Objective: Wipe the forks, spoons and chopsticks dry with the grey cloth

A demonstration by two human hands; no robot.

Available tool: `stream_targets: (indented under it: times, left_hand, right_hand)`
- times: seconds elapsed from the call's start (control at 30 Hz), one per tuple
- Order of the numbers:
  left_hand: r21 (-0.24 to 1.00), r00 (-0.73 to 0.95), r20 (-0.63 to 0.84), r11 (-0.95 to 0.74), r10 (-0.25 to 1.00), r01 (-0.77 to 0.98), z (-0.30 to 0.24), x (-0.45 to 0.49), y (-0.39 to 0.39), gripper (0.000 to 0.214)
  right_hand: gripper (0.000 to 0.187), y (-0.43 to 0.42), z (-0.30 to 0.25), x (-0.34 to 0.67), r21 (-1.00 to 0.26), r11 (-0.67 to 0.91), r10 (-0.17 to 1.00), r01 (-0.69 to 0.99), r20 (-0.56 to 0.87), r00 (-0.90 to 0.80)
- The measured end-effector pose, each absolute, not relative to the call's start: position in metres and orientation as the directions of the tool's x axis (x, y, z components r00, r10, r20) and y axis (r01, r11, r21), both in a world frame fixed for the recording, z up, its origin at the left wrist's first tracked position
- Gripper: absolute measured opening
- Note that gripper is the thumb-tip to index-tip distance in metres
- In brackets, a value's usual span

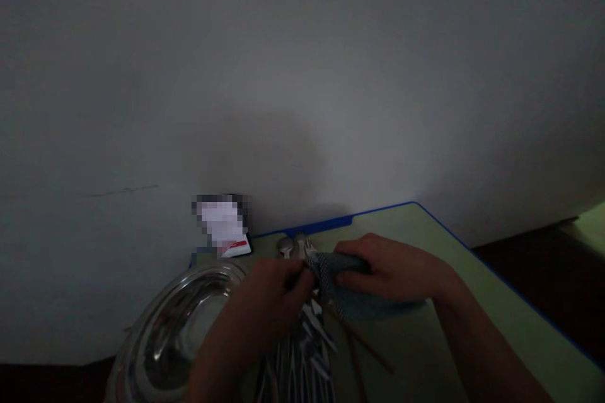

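Note:
In the head view my right hand [382, 264] is closed round a folded blue-grey cloth [373, 302] with a checked edge. Fingers of my left hand [283, 283] are pinched together at that edge; whether a utensil is also held inside the cloth is hidden. Just beyond my fingers lie a spoon [285, 245] and a fork [309, 245]. Below my hands several metal utensils [293, 365] lie side by side on the table. A pair of brown chopsticks [363, 346] rests to the right of them, under the cloth.
A shiny metal bowl [165, 327] stands at the left, partly behind my left forearm. A phone-like device with a blurred screen [224, 227] leans at the back near the wall [302, 75]. The pale green table [472, 289] has a blue rim and meets the wall.

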State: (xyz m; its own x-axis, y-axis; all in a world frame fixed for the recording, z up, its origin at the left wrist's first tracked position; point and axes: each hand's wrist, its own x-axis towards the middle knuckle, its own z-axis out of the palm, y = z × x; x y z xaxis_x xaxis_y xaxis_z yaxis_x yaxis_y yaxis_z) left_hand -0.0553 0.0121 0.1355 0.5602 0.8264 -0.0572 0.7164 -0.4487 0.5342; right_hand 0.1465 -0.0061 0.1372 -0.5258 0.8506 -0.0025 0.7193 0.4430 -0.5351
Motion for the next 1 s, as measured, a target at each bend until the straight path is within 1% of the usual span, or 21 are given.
stream_targets:
  times: [0.03, 0.13, 0.3, 0.43, 0.5, 0.57, 0.67, 0.77, 0.9, 1.0]
  left_hand:
    - [0.533, 0.584, -0.078, -0.461, 0.808, 0.710, 0.134, -0.051, 0.010, 0.035]
    - [0.525, 0.590, -0.056, -0.479, 0.805, 0.703, 0.131, -0.043, 0.007, 0.034]
    - [0.528, 0.614, -0.054, -0.500, 0.788, 0.687, 0.124, -0.049, 0.011, 0.034]
    - [0.530, 0.589, -0.033, -0.486, 0.807, 0.695, 0.126, -0.058, 0.016, 0.035]
    - [0.563, 0.585, -0.058, -0.458, 0.809, 0.688, 0.131, -0.063, 0.015, 0.039]
    - [0.585, 0.542, -0.041, -0.419, 0.840, 0.694, 0.137, -0.067, 0.013, 0.042]
    - [0.590, 0.480, 0.027, -0.402, 0.877, 0.700, 0.145, -0.070, 0.008, 0.042]
    - [0.540, 0.456, 0.080, -0.423, 0.886, 0.728, 0.150, -0.066, 0.001, 0.039]
    - [0.431, 0.481, 0.056, -0.455, 0.875, 0.779, 0.156, -0.054, -0.009, 0.038]
    - [0.383, 0.523, 0.046, -0.498, 0.851, 0.778, 0.160, -0.046, -0.019, 0.035]
  right_hand:
    - [0.016, -0.006, 0.137, 0.145, -0.541, 0.455, 0.840, 0.708, -0.003, -0.542]
    - [0.017, -0.007, 0.137, 0.146, -0.536, 0.465, 0.836, 0.704, 0.004, -0.549]
    - [0.024, -0.007, 0.130, 0.145, -0.570, 0.413, 0.850, 0.711, -0.039, -0.525]
    - [0.030, -0.006, 0.128, 0.141, -0.605, 0.384, 0.849, 0.698, -0.066, -0.525]
    - [0.031, -0.008, 0.130, 0.145, -0.627, 0.375, 0.845, 0.683, -0.072, -0.530]
    - [0.032, -0.011, 0.135, 0.151, -0.635, 0.365, 0.848, 0.681, -0.075, -0.525]
    - [0.030, -0.017, 0.143, 0.161, -0.640, 0.371, 0.837, 0.673, -0.083, -0.540]
    - [0.024, -0.021, 0.148, 0.163, -0.628, 0.397, 0.826, 0.669, -0.073, -0.559]
    - [0.016, -0.027, 0.147, 0.155, -0.576, 0.442, 0.841, 0.688, -0.003, -0.542]
    - [0.016, -0.034, 0.146, 0.148, -0.545, 0.453, 0.860, 0.706, 0.060, -0.506]
